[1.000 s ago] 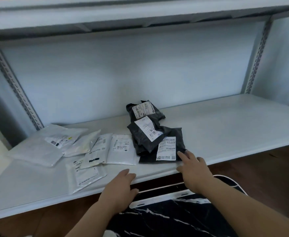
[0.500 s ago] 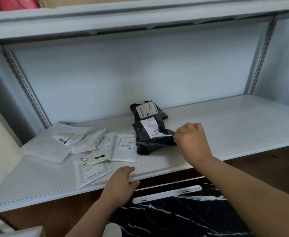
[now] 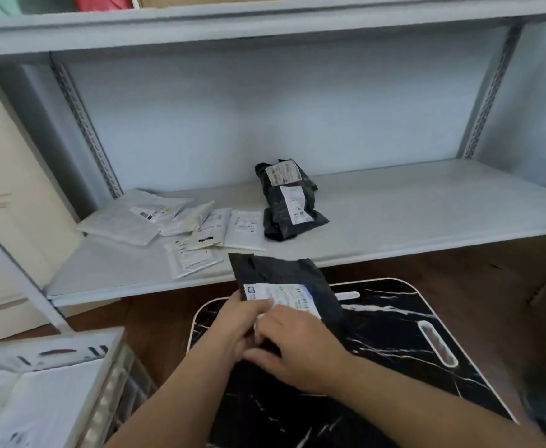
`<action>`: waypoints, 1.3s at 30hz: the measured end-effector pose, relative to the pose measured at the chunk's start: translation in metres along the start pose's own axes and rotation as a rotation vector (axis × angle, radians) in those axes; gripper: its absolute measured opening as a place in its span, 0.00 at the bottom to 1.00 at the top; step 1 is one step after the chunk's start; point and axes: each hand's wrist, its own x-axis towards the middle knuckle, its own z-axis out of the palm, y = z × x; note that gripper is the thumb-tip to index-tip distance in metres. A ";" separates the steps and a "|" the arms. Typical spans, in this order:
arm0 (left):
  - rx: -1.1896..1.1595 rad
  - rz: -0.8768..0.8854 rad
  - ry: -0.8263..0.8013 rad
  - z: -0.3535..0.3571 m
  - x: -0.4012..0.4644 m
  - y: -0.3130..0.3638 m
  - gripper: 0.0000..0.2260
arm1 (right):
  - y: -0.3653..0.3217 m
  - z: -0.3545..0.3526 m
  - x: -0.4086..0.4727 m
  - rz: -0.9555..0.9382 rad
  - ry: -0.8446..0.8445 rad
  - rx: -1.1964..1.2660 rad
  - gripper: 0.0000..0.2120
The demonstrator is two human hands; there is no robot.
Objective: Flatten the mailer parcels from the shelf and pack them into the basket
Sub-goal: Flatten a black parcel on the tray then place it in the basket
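No wording can be read anywhere. White shipping labels with barcodes sit on the black mailer (image 3: 284, 279) held in front, on the two black mailers (image 3: 289, 202) on the shelf (image 3: 426, 215), and on the white mailers (image 3: 197, 231) beside them, but the print is too blurred and small to make out.

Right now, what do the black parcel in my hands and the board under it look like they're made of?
The black parcel looks like thin plastic film, matte to slightly glossy: it creases and crumples softly, with a white paper label stuck on. The board looks like a rigid slab with a glossy black marble pattern, white veins and a pale rim; whether stone or printed plastic, I cannot tell.
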 end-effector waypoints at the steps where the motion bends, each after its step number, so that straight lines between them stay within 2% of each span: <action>1: 0.083 -0.016 0.074 -0.009 0.001 -0.016 0.14 | -0.005 0.011 -0.013 0.008 -0.039 0.012 0.17; 3: 0.194 -0.046 0.119 -0.030 0.001 -0.043 0.15 | -0.002 0.024 -0.033 0.094 -0.034 -0.005 0.21; 5: 0.247 -0.096 0.124 -0.051 0.003 -0.066 0.13 | 0.017 0.032 -0.046 0.340 -0.067 -0.023 0.25; 6: 0.301 -0.102 0.129 -0.060 0.007 -0.076 0.12 | 0.029 0.037 -0.053 0.471 -0.142 -0.076 0.34; 8: 0.494 -0.047 0.140 -0.072 0.012 -0.094 0.15 | 0.051 0.044 -0.073 0.602 -0.268 -0.167 0.55; 9: 0.593 -0.003 0.161 -0.075 0.013 -0.099 0.18 | 0.059 0.049 -0.081 0.626 -0.317 -0.193 0.60; 10: 0.682 0.045 0.191 -0.075 0.016 -0.103 0.22 | 0.066 0.055 -0.087 0.657 -0.386 -0.193 0.61; 12: 0.882 0.162 0.280 -0.075 0.025 -0.111 0.32 | 0.076 0.067 -0.092 0.650 -0.448 -0.252 0.52; 14: 1.204 0.282 0.308 -0.073 0.032 -0.119 0.32 | 0.076 0.083 -0.093 0.679 -0.487 -0.265 0.36; 15: 1.338 0.345 0.291 -0.073 0.033 -0.126 0.30 | 0.072 0.089 -0.094 0.683 -0.491 -0.248 0.33; 17: 1.540 0.452 0.236 -0.073 0.041 -0.146 0.26 | 0.067 0.115 -0.099 0.660 -0.503 -0.216 0.33; 18: 1.605 0.439 0.186 -0.072 0.045 -0.154 0.25 | 0.062 0.124 -0.101 0.639 -0.493 -0.225 0.34; 21: 1.699 0.416 0.081 -0.073 0.054 -0.175 0.27 | 0.056 0.146 -0.109 0.612 -0.436 -0.245 0.37; 25: 1.683 0.454 0.120 -0.070 0.073 -0.175 0.28 | 0.077 0.152 -0.093 0.527 -0.425 -0.277 0.38; 30: 1.646 0.433 0.134 -0.060 0.103 -0.155 0.27 | 0.113 0.148 -0.050 0.444 -0.561 -0.289 0.40; 34: 1.615 0.462 0.125 -0.063 0.111 -0.147 0.28 | 0.111 0.152 -0.046 0.627 -0.612 -0.179 0.51; 39: 1.638 0.474 0.147 -0.067 0.115 -0.159 0.26 | 0.109 0.165 -0.057 0.612 -0.505 -0.189 0.38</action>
